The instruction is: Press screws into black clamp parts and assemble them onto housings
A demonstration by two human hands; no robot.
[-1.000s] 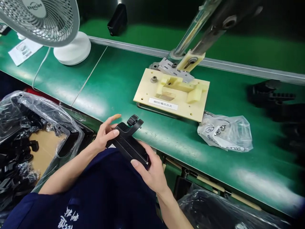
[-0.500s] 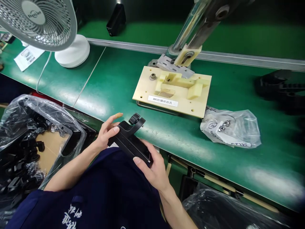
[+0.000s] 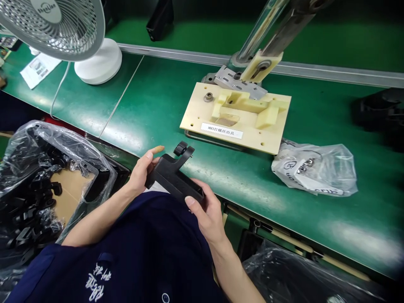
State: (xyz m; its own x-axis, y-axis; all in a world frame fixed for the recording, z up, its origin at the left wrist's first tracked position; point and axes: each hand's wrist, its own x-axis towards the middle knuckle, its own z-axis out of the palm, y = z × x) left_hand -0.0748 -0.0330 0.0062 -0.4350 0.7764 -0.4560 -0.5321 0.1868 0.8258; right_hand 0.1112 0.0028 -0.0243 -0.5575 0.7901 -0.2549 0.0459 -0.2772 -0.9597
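Between my two hands I hold a black plastic housing (image 3: 175, 180), tilted, in front of the bench edge. A curved arm with a black knob (image 3: 181, 148) stands up from its upper end, with a small metal pin beside it. My left hand (image 3: 143, 170) grips the upper left end, its index finger stretched out past the part. My right hand (image 3: 206, 210) is wrapped round the lower right end, thumb on top. On the bench beyond lies a cream fixture plate (image 3: 195, 115) with raised yellow blocks and a white label.
A clear plastic bag of small metal pieces (image 3: 315, 168) lies right of the fixture. A metal post (image 3: 261, 29) rises behind it. A white fan (image 3: 97, 63) stands at the left. A plastic-lined bin (image 3: 104, 168) holds black parts; more black parts (image 3: 378, 109) lie far right.
The housing has turned in my hands, so its ribbed top no longer shows and its smooth side faces me. The whole view has shifted slightly.
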